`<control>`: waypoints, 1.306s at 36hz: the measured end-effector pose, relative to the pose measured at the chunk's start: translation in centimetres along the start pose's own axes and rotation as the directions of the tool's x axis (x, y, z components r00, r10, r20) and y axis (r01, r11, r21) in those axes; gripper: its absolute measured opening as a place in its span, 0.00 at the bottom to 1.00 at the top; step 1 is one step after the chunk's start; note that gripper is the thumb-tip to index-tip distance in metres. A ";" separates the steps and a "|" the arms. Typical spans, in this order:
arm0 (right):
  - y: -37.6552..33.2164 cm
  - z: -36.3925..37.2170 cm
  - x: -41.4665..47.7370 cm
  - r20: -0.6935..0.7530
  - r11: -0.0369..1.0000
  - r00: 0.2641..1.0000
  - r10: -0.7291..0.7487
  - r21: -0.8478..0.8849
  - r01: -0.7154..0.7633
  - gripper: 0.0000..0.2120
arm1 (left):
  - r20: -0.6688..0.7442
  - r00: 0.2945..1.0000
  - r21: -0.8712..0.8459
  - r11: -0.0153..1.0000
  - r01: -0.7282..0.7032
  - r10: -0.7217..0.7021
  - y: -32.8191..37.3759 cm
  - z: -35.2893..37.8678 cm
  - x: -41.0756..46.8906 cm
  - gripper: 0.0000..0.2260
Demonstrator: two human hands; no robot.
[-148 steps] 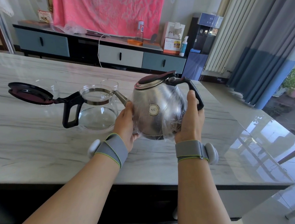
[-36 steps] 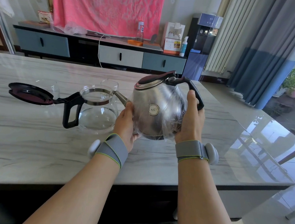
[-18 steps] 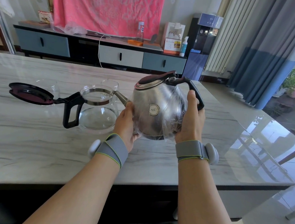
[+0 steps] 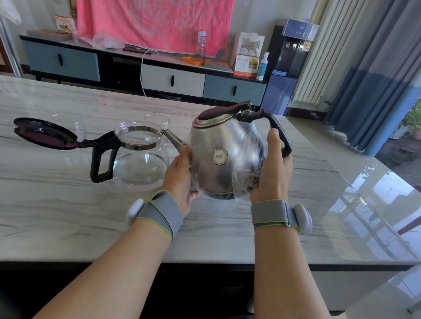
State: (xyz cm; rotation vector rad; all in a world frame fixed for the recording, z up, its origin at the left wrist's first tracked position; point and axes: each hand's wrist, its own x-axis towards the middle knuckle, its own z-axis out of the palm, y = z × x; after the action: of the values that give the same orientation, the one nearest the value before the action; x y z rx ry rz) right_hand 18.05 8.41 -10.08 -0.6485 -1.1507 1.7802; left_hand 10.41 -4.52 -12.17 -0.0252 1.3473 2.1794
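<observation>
Kettle [image 4: 215, 177], one only, is sitting between my operator's two hands above the near middle of the table [image 4: 47, 208], and I am watching it through the head camera. It is leaning left, with clear film wrapping its steel body. I cannot tell whether its bottom edge is touching the table.

Going from the left, one dark pot lid [image 4: 43, 133] is hanging open and flat, hinged to the black handle of the single glass pot [image 4: 140, 163], which is standing upright on the table. I am counting two glasses: one glass [image 4: 70, 121] is showing behind the pot lid, and a second glass [image 4: 157, 120] is standing behind the pot's rim.

The spout [image 4: 173, 138] is pointing left and its tip is reaching the right side of the pot's rim. The left hand [image 4: 181, 177] is cupping the kettle's left side just under the spout, with its thumb lying up along the film and its fingers wrapping out of sight beneath. The kettle lid [image 4: 218, 115] is staying down on top. The right hand [image 4: 272, 172] is gripping the kettle's right side, thumb pointing up beside the black handle [image 4: 278, 129], its fingers curling behind the body where I am not seeing them.

Two grey wristbands are showing, one on the left wrist [image 4: 160, 214] and one on the right wrist [image 4: 273, 214].
</observation>
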 end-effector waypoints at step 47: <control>0.0 -0.1 0.0 -0.004 1.000 1.000 0.001 0.007 -0.001 0.13 | -0.008 1.000 -0.009 1.000 0.000 0.000 -0.1 0.0 0.4 0.14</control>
State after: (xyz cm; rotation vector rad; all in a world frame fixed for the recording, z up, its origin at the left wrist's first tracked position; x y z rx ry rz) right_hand 18.10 8.46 -10.08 -0.6485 -1.1414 1.7818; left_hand 10.15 -4.36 -12.35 -0.0374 1.3428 2.1877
